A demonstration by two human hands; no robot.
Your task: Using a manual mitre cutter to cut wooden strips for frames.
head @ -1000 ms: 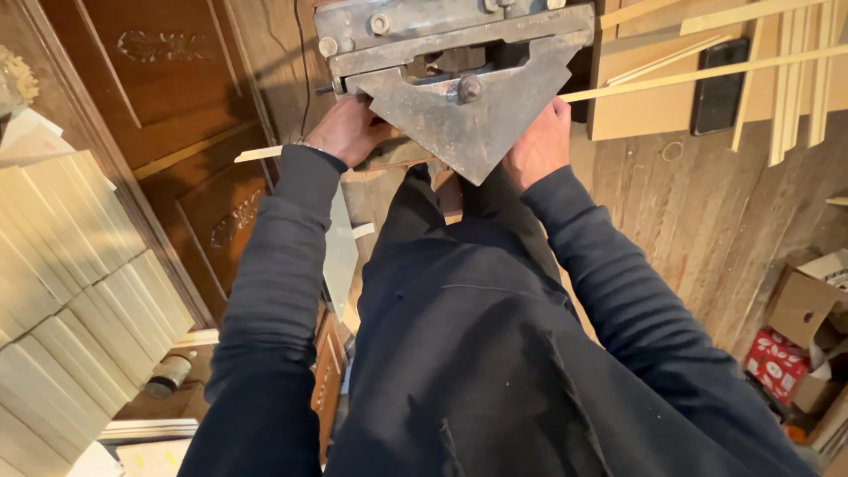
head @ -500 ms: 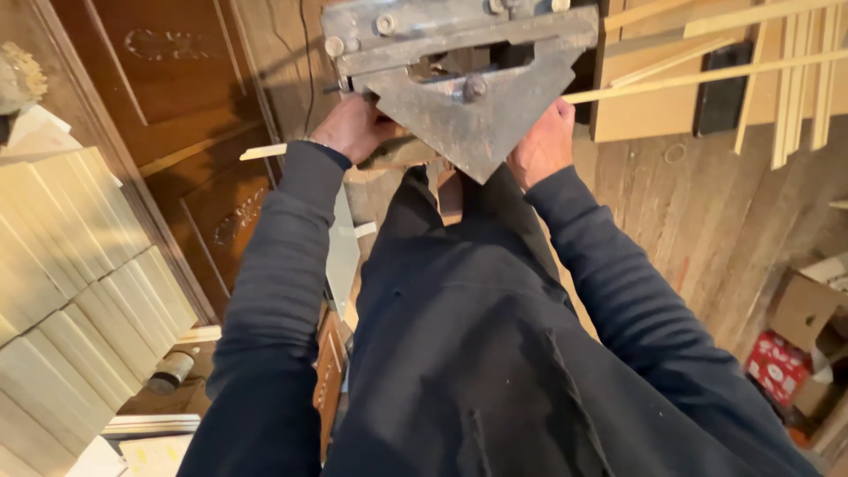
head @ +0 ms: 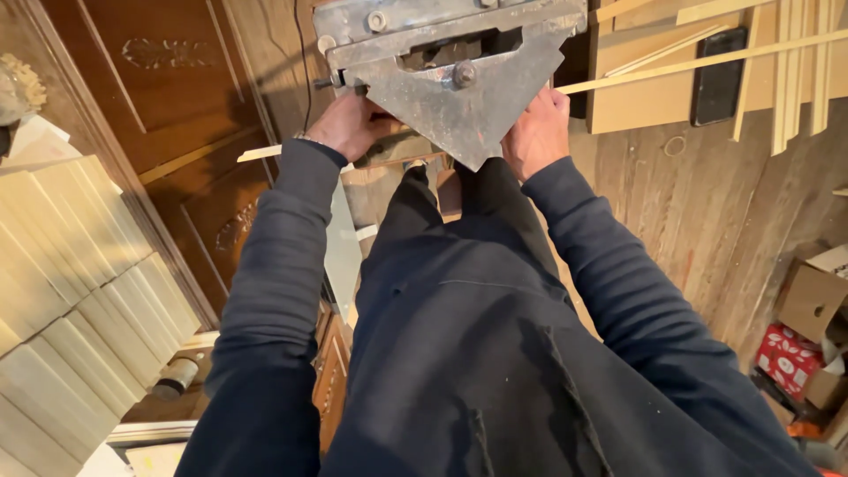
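Observation:
A worn grey metal machine head [head: 459, 66] with a triangular plate and bolts hangs at the top centre. Under its left side my left hand [head: 352, 124] grips a light wooden piece [head: 265, 152] that pokes out to the left. My right hand [head: 537, 132] holds the work on the plate's right side, close to a long thin wooden strip [head: 707, 62] that runs off to the right. The plate hides what lies between my hands. My dark sleeves and dark clothing fill the lower middle.
Stacks of pale cut boards [head: 79, 291] stand at the left. Dark carved wooden panels [head: 177, 97] lean behind them. Thin strips and a dark phone [head: 717, 78] lie on a bench at top right. Cardboard boxes [head: 808, 300] sit on the plank floor at right.
My view has shifted slightly, so the machine head sits a little higher in frame. Both hands stay in place beside the plate.

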